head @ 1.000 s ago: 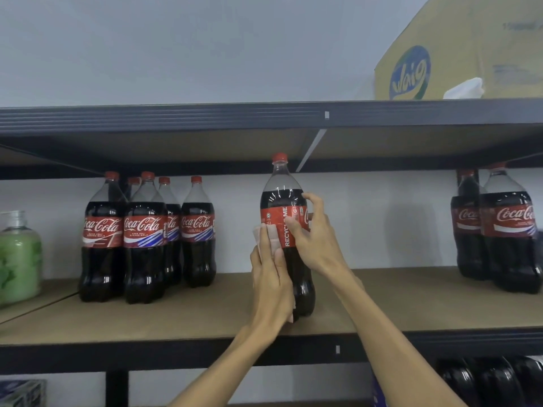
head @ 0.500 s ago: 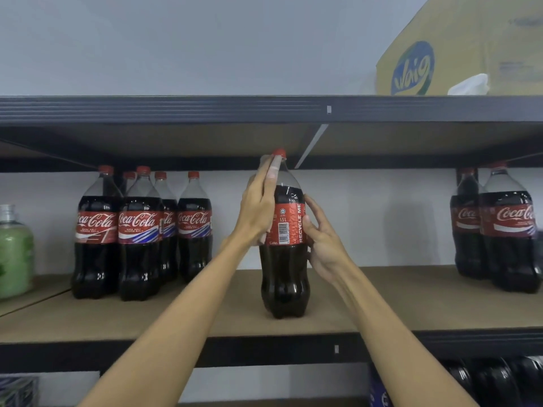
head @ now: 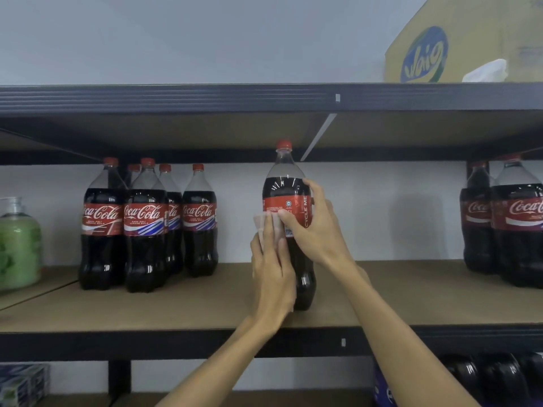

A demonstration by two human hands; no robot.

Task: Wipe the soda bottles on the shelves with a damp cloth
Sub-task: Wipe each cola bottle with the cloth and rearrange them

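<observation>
Dark cola bottle (head: 286, 189), red cap (head: 284, 143) and label (head: 291, 205); pale, perhaps pinkish cloth (head: 260, 223); tan shelf (head: 205, 304)

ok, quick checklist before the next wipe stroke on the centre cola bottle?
1. Stable: the dark plastic cola bottle with red label stands upright on the brown wooden shelf board: ok.
2. Steadied: the right hand grips it at the label: ok.
3. Contact: the left hand presses the pale cloth flat on its left side: ok.
4. Sealed: the red cap is on: ok.
5. Cloth damp: cannot tell.
6. Gap to the cluster of cola bottles on the left: ok.
</observation>
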